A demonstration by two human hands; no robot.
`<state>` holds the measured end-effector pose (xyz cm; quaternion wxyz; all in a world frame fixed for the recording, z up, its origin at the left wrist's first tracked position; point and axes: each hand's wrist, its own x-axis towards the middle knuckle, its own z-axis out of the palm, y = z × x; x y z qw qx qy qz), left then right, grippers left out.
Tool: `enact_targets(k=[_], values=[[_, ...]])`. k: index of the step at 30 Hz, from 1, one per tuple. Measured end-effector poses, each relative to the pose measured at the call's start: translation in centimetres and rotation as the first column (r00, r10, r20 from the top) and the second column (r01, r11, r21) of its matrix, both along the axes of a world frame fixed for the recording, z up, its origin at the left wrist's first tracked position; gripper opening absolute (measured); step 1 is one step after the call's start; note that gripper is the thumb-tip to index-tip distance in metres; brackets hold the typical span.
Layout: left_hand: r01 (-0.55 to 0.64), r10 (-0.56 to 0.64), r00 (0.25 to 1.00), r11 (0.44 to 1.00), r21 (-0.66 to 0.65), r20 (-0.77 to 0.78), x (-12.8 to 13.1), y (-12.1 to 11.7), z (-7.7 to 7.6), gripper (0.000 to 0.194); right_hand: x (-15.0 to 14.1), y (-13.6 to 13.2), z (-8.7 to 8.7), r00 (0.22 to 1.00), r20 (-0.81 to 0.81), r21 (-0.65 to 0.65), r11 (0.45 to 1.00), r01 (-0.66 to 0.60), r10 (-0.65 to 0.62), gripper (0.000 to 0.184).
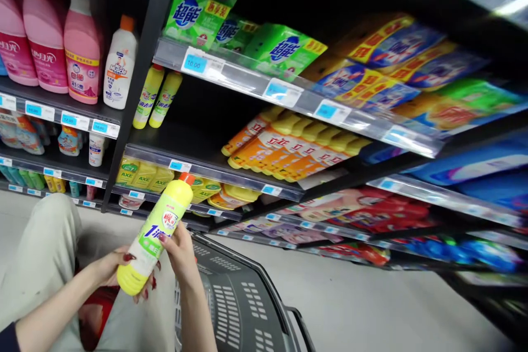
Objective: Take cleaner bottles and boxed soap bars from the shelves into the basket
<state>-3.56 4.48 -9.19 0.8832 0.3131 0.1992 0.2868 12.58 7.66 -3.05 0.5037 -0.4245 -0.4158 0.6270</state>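
I hold a yellow bottle (154, 234) with a green label and an orange cap in both hands, tilted with its cap up and to the right. My left hand (113, 268) cups the bottle's base from below, fingers curled round it. My right hand (178, 250) grips the bottle's middle from the right side. Two matching yellow bottles (157, 98) stand on the shelf above, at the left end of the second tier.
A dark plastic shopping basket (235, 300) sits on the floor under my right forearm. Black store shelves (214, 168) carry orange-yellow bottles, green and blue detergent bags and pink bottles (47, 38). My knee in light trousers (45, 256) is at lower left.
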Motion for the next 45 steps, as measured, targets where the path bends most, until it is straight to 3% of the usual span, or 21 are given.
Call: enact_targets(k=[2, 5, 8, 10, 13, 15, 20, 26, 31, 33, 36, 38, 40, 42, 45], values=[[-0.132, 0.143, 0.979, 0.988, 0.078, -0.144, 0.3, -0.2, 0.2, 0.072, -0.2, 0.3, -0.5, 1.000, 0.008, 0.023, 1.000, 0.010, -0.010, 0.054], [-0.338, 0.411, 0.843, 0.906, 0.253, -0.347, 0.7, -0.4, 1.0, 0.056, -1.2, 1.1, -2.0, 0.992, -0.023, 0.035, 0.992, 0.121, -0.120, 0.053], [-0.416, 0.530, 0.731, 0.845, 0.336, -0.429, 0.9, -0.4, 1.6, 0.049, -2.4, 2.0, -3.1, 0.975, -0.119, -0.027, 0.982, 0.186, -0.188, 0.047], [-0.386, 0.480, 0.777, 0.875, 0.293, -0.408, 1.1, -0.1, 1.6, 0.054, -2.8, 2.3, -3.4, 0.965, -0.186, -0.074, 0.982, 0.174, -0.185, 0.042], [-0.231, 0.255, 0.931, 0.966, 0.120, -0.260, 1.2, 0.2, 0.9, 0.058, -2.9, 2.5, -3.0, 0.957, -0.271, -0.133, 0.989, 0.066, -0.101, 0.042], [-0.118, 0.119, 0.985, 0.993, 0.013, -0.124, 1.2, 0.3, 0.2, 0.058, -2.8, 2.6, -2.4, 0.936, -0.350, -0.149, 0.989, -0.003, -0.050, 0.047], [-0.002, 0.011, 0.996, 0.996, -0.094, 0.093, 0.8, 0.0, -1.2, 0.053, -3.1, 3.1, -1.0, 0.852, -0.523, -0.151, 0.985, -0.084, -0.007, 0.053], [0.129, -0.107, 0.979, 0.985, -0.118, 0.176, 1.0, -0.5, -2.4, 0.058, -4.3, 3.4, -0.2, 0.799, -0.601, -0.134, 0.989, -0.069, -0.026, 0.055], [0.115, -0.109, 0.990, 0.991, -0.063, 0.089, 0.8, -0.4, -2.4, 0.059, -3.9, 4.2, -0.1, 0.938, -0.348, -0.063, 0.998, -0.006, -0.016, 0.067], [0.087, -0.087, 0.996, 0.996, 0.000, 0.017, 0.4, -0.2, -1.9, 0.060, -2.4, 5.3, 0.2, 0.986, -0.160, -0.011, 0.999, 0.044, -0.045, 0.072], [0.059, -0.041, 0.992, 0.987, 0.149, -0.120, -0.2, 0.1, -0.9, 0.059, 1.1, 7.3, 2.0, 0.987, 0.101, 0.114, 0.987, 0.115, -0.127, 0.066], [0.042, 0.027, 0.972, 0.958, 0.283, -0.235, -0.5, 0.2, -0.2, 0.051, 3.5, 8.0, 4.2, 0.960, 0.254, 0.185, 0.980, 0.073, -0.120, 0.058], [0.031, 0.136, 0.926, 0.902, 0.430, -0.352, -0.6, 0.3, 0.4, 0.040, 5.5, 7.7, 6.9, 0.900, 0.435, 0.186, 0.979, -0.081, -0.008, 0.051], [0.048, 0.253, 0.856, 0.830, 0.556, -0.451, -0.6, 0.3, 0.9, 0.037, 6.8, 6.5, 9.5, 0.787, 0.611, 0.143, 0.967, -0.210, 0.080, 0.044], [0.148, 0.349, 0.750, 0.740, 0.657, -0.562, -0.1, -0.3, 1.2, 0.045, 7.8, 3.4, 12.4, 0.600, 0.797, 0.134, 0.946, -0.295, 0.074, 0.031]])
